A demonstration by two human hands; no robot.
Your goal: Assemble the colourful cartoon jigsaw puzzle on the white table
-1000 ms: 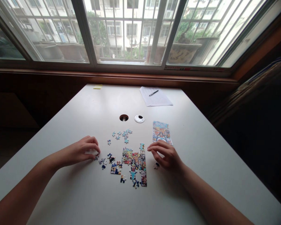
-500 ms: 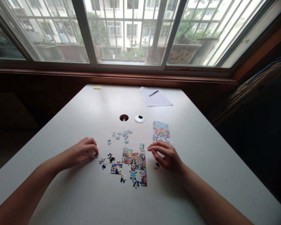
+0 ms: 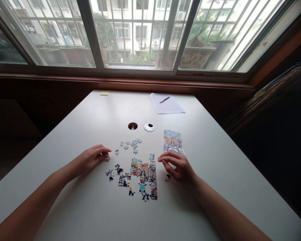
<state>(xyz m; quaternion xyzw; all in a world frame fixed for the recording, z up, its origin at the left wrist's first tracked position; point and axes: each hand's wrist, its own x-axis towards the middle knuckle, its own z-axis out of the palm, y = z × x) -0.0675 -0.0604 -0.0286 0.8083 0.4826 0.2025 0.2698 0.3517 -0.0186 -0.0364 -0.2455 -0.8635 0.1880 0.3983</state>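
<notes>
My left hand (image 3: pixel 96 156) is at the left of the jigsaw pieces, its fingers closed on a small puzzle piece (image 3: pixel 107 159) at the fingertips. Loose dark and pale pieces (image 3: pixel 110 173) lie just below it. A partly joined puzzle (image 3: pixel 143 167) of many colours lies in the middle, with gaps in its lower part. Right of it, my right hand (image 3: pixel 177 164) rests with fingers loosely apart, holding nothing. One loose piece (image 3: pixel 167 177) lies under its thumb side. The picture card (image 3: pixel 173 139) is just beyond that hand, its lower edge partly covered by the fingers.
Light blue pieces (image 3: pixel 134 143) are scattered beyond the puzzle. Farther back are an open cable hole (image 3: pixel 132 126) and a round silver cover (image 3: pixel 149 127). Paper sheets (image 3: pixel 167 105) with a pen (image 3: pixel 165 99) and yellow notes (image 3: pixel 105 93) lie near the window.
My left hand has moved away from me and slightly right, bringing the puzzle piece along at its fingertips. The right hand has stayed in place.
</notes>
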